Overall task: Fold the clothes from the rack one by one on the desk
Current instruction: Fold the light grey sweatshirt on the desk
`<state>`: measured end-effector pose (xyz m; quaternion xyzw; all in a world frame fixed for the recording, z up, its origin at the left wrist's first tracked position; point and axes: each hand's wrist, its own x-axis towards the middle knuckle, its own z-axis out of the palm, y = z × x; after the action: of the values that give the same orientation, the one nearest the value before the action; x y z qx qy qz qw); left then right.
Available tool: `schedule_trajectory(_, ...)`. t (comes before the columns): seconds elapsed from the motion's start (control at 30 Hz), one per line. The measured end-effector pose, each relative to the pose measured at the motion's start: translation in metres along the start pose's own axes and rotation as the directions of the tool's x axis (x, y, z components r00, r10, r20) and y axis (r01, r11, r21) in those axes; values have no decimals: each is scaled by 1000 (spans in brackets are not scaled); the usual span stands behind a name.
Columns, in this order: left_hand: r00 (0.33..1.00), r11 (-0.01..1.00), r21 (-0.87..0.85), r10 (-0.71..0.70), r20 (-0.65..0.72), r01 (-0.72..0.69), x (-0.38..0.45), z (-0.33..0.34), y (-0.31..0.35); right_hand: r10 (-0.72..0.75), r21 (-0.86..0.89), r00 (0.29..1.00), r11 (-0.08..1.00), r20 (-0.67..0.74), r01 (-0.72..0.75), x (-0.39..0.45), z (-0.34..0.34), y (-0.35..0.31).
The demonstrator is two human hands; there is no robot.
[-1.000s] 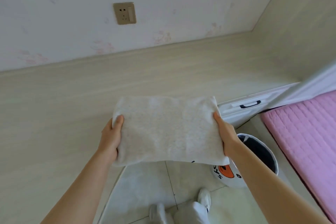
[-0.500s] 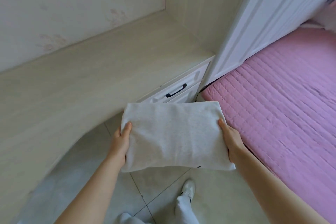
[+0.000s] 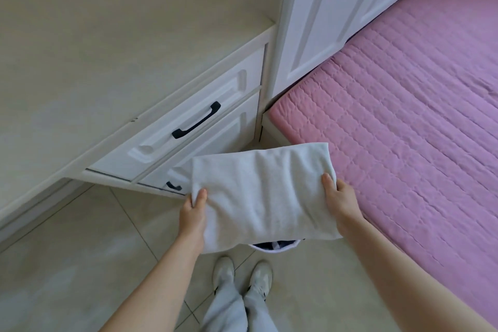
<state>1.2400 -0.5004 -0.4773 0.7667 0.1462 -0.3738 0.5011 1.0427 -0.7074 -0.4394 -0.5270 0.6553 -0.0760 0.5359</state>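
a pale wood-grain desk [image 3: 89, 43] filled the ten o'clock side, white drawers [image 3: 188, 121] under its edge, a pink quilted bed [image 3: 404, 116] at three o'clock. over the tiled floor [image 3: 67, 264], the left hand [image 3: 192, 214] and right hand [image 3: 340, 198] gripped the folded white garment [image 3: 264, 194] by its ends, thumbs clamped on top.

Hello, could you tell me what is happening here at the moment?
A person is standing on the tiled floor, holding a folded white garment flat between both hands. The left hand grips its left edge and the right hand grips its right edge, thumbs on top. The garment is in the air, off the desk, in front of the white drawers and beside the pink bed. Part of a basket shows beneath it.
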Motion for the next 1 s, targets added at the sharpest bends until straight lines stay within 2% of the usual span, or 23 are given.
schedule_trajectory(0.33, 998, 976, 212, -52, -33, 58, 108, 72, -77, 117, -53, 991, 991, -66, -121, 110, 56, 106)
schedule_trajectory(0.5, 986, 939, 303, -144, -82, 163, 141, 95, -112, 117, -184, 992, 975, -49, -124, 137, 93, 136)
schedule_trajectory(0.6, 984, 931, 318, -156, -92, 177, 156, 108, -120, 85, -212, 994, 972, -74, -99, 152, 108, 146)
schedule_trajectory(0.83, 977, 895, 391, -185, -110, 213, 184, 134, -141, 127, -207, 984, 967, -127, -152, 183, 125, 173)
schedule_trajectory(1.0, 959, 877, 388, -254, -122, 282, 208, 146, -180, 171, -197, 980, 962, -100, -188, 211, 134, 206)
